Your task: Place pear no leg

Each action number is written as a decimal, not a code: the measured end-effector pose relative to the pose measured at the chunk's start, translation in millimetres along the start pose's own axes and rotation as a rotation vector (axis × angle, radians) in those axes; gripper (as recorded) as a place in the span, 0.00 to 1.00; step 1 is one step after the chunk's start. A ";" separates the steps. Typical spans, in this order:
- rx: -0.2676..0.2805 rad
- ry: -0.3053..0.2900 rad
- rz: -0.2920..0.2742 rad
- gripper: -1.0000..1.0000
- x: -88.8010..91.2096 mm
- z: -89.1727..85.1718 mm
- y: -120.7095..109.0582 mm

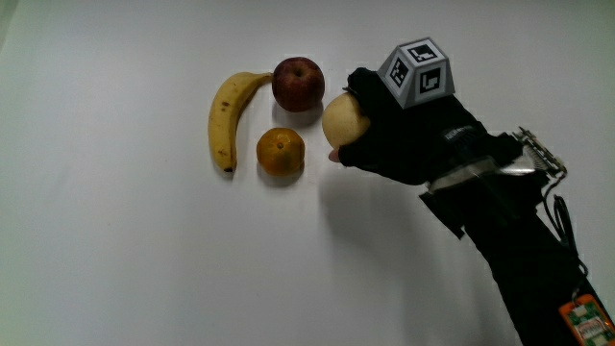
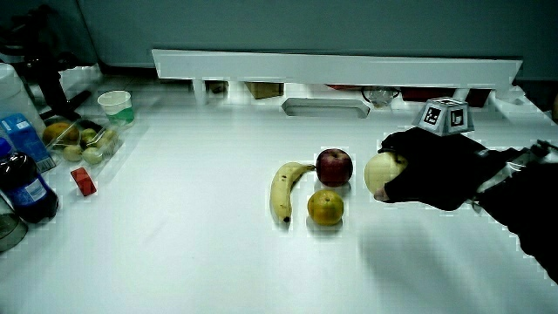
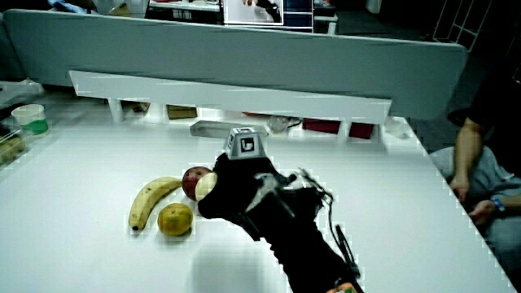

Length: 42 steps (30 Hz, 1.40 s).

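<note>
While the hand (image 1: pixel 404 135) hovers beside the apple (image 1: pixel 298 84) | fingers closed around pear (image 1: pixel 343 121) | orange (image 1: pixel 281 152) and banana (image 1: pixel 231 117) lie on table (image 1: pixel 144 250)

White table (image 1: pixel 115 269), low pale partition (image 2: pixel 340 65) along its edge, perhaps a grey wall (image 3: pixel 163 49)

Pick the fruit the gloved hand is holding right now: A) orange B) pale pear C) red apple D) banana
B: the hand is closed around the pale pear, lifted beside the red apple, while the banana and orange lie untouched on the table; a side view shows the same grasp.
</note>
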 end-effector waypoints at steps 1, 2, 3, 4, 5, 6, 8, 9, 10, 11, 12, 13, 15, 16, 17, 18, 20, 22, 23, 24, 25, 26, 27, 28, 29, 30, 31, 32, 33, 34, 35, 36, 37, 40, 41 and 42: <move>-0.007 0.010 -0.008 0.50 0.0 -0.6 3.7; -0.006 0.004 -0.015 0.50 0.7 -2.1 8.3; -0.006 0.028 -0.016 0.50 1.0 -3.1 12.4; -0.013 0.022 -0.048 0.50 2.8 -6.6 19.9; -0.016 0.023 -0.022 0.50 -1.6 -3.2 20.7; -0.017 0.031 -0.030 0.50 -1.4 -4.0 23.7; -0.023 0.058 -0.038 0.50 -0.7 -5.7 28.5; -0.025 0.054 -0.041 0.50 -1.4 -7.3 30.5; -0.042 0.052 -0.053 0.50 0.8 -11.2 34.3; -0.047 0.063 -0.057 0.50 2.1 -13.0 35.9; -0.049 0.072 -0.070 0.50 4.5 -16.2 38.7; -0.051 0.077 -0.078 0.50 5.8 -18.4 40.2; -0.065 0.079 -0.089 0.50 7.9 -25.3 43.2; -0.058 0.081 -0.091 0.50 7.3 -26.3 43.0; -0.074 0.076 -0.104 0.50 8.2 -29.9 44.9; -0.079 0.070 -0.105 0.50 8.1 -32.0 45.6; -0.089 0.064 -0.119 0.50 9.6 -37.9 48.5; -0.105 0.058 -0.140 0.50 14.0 -45.2 53.0; -0.130 0.072 -0.139 0.50 16.7 -48.9 55.0; -0.113 0.069 -0.171 0.50 20.8 -51.0 56.1; -0.111 0.084 -0.171 0.50 22.3 -51.1 55.1; -0.105 0.089 -0.179 0.50 24.1 -52.0 55.6; -0.087 0.091 -0.205 0.50 26.8 -51.8 55.0; -0.086 0.120 -0.199 0.50 28.6 -51.8 55.0; -0.099 0.104 -0.205 0.50 28.0 -51.9 55.6; -0.092 0.104 -0.211 0.50 27.3 -51.2 55.7; -0.117 0.117 -0.201 0.50 26.7 -51.7 56.6; -0.115 0.102 -0.221 0.50 27.7 -53.1 57.4; -0.107 0.116 -0.223 0.50 28.3 -53.5 57.3; -0.113 0.122 -0.227 0.50 28.2 -53.9 56.9; -0.125 0.124 -0.228 0.50 28.5 -55.7 57.9; -0.133 0.134 -0.216 0.50 28.1 -56.7 57.8; -0.140 0.136 -0.206 0.50 27.3 -57.1 57.4; -0.162 0.144 -0.213 0.38 29.1 -59.6 57.3; -0.181 0.142 -0.218 0.35 31.0 -61.8 58.6; -0.186 0.152 -0.207 0.31 31.7 -61.6 58.1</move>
